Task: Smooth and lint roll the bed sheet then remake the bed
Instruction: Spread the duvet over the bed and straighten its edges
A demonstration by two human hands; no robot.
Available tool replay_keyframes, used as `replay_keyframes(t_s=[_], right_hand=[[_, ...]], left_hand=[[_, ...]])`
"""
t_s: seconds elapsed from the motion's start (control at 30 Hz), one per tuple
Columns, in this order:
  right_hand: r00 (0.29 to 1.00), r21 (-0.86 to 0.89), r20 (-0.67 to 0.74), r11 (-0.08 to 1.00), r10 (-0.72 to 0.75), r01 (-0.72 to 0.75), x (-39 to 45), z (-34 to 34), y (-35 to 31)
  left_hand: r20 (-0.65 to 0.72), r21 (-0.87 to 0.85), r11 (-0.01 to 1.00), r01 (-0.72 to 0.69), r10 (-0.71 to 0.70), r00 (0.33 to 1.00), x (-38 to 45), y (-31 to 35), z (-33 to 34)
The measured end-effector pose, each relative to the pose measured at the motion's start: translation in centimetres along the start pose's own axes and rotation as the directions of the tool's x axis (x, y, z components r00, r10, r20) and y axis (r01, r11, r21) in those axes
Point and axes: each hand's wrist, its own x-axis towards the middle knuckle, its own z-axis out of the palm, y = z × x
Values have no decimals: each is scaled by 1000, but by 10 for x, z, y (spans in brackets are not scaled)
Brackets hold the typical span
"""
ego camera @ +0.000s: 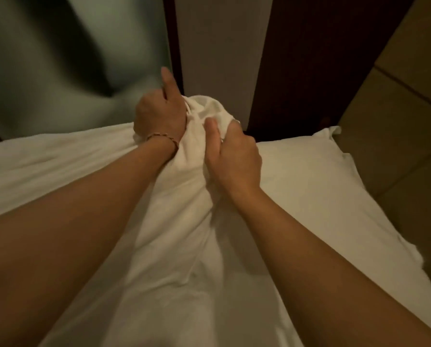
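Note:
A white bed sheet (pixel 184 259) is gathered into a bunch that rises toward the middle of the view. My left hand (pixel 159 113) grips the bunched top of the sheet from the left, thumb pointing up, a thin bracelet on the wrist. My right hand (pixel 232 156) grips the same bunch from the right, thumb lying along the cloth. A rounded knob of sheet shows between and above the two hands. A white pillow (pixel 322 186) lies to the right, under my right forearm.
A dark wooden headboard panel (pixel 309 58) and a pale upright strip (pixel 222 46) stand behind the hands. Tan padded wall panels (pixel 404 121) fill the right side. A blurred grey-green surface (pixel 47 58) lies at upper left.

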Motion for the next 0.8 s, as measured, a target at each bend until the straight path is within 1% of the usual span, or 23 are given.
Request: replay_keyframes(t_s=[0.03,0.1,0.2,0.27,0.33,0.37,0.43,0.47,0.53,0.57,0.63,0.7,0.8], right_hand=[[1000,-15,-16,1000,4,-4,9,-7,8],[999,-80,-20,996,36,-38,21,-15,35],[988,-188,1,970,157,-154,13,-12,100],[966,-270,8,930,259,-247,-6,0,150],[941,-364,16,879,337,-309,-27,15,195],[932,-404,22,856,362,-323,-36,23,213],[932,-498,44,817,360,-292,-49,44,242],[939,-547,61,798,339,-253,-52,55,253],[950,-613,105,771,295,-172,-59,81,271],[956,-631,124,764,267,-131,-62,93,278],[972,-666,145,744,187,-44,-69,114,289],[983,-685,115,728,141,-24,-72,125,299],[982,-680,116,732,152,-33,-70,128,300]], left_hand=[[-1,1,1000,-19,19,1000,2,9,10],[46,7,999,-36,35,998,-6,19,38],[203,80,994,-68,51,978,-44,5,92],[323,93,985,-147,109,940,-78,-19,136],[460,131,962,-241,156,874,-112,-50,176],[518,165,946,-280,158,840,-125,-66,194],[585,223,923,-314,130,800,-145,-101,226],[598,246,917,-313,111,794,-151,-119,239],[591,256,923,-289,87,802,-159,-159,261],[570,241,927,-286,103,815,-163,-178,269],[533,213,918,-334,177,827,-169,-212,282],[525,217,908,-359,202,827,-170,-227,291],[575,196,928,-316,152,804,-166,-224,290]])
